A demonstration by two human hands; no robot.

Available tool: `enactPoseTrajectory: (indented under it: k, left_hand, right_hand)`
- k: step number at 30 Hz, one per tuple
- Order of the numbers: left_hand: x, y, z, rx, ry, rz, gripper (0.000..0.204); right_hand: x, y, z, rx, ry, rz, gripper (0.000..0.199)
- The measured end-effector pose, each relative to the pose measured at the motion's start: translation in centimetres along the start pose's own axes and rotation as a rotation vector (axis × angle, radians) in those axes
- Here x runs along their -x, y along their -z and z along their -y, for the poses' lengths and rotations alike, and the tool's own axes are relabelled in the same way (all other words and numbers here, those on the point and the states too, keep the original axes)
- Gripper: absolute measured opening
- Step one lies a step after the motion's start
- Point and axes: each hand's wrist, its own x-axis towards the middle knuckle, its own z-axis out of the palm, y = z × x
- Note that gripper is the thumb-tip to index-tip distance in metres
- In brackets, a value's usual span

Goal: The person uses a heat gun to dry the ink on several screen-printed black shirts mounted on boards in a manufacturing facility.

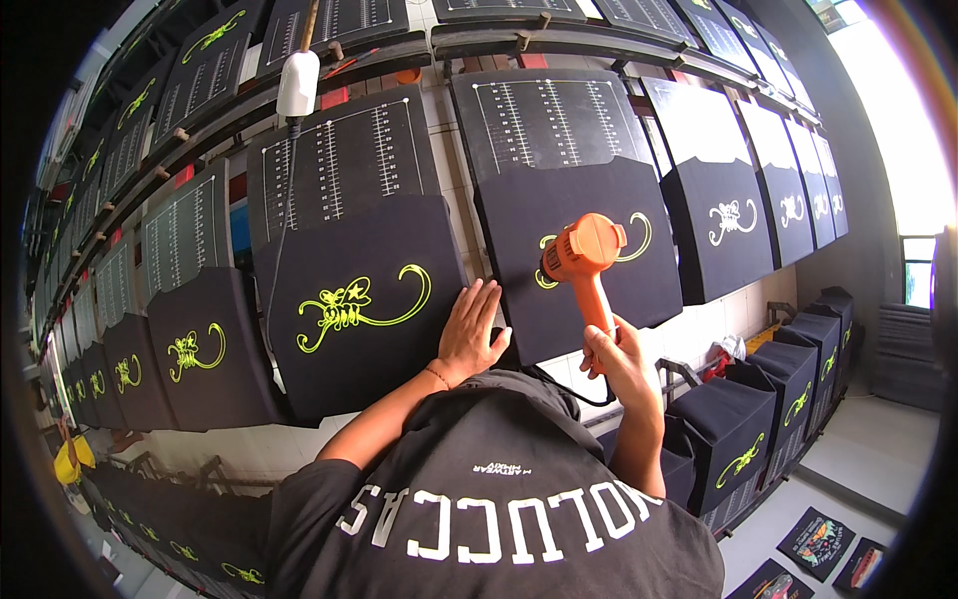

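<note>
My right grip [621, 361] squeezes the orange heat gun [591, 252] at three o'clock, and my left grip [471, 334] lies flat by the black shirt [361, 299].

Dark, short-sleeved T-shirt [479, 481] with large, curved white block letters and smaller pale print; thin reddish bracelet [436, 377], left wrist [448, 370].

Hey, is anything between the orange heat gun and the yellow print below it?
Nothing visible stands between the heat gun, held in the right hand, and the yellow print. The left hand lies to the left, by the edge of the neighbouring shirt.
</note>
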Motion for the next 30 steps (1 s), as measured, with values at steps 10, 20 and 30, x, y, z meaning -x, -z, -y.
enactPoseTrajectory:
  k: [10, 20, 30]
  left_hand:
    - [-0.1, 0.2, 0.0, 0.0, 0.005, 0.003, 0.069]
    - [0.0, 0.0, 0.1, 0.024, -0.012, -0.031, 0.07]
    - [-0.1, 0.1, 0.0, 0.004, -0.019, -0.036, 0.069]
  right_hand:
    - [-0.1, 0.2, -0.4, -0.029, 0.008, 0.014, 0.028]
    - [0.9, 0.2, -0.2, 0.028, -0.01, 0.021, 0.026]
    - [2.0, 1.3, -1.4, 0.041, -0.02, -0.039, 0.027]
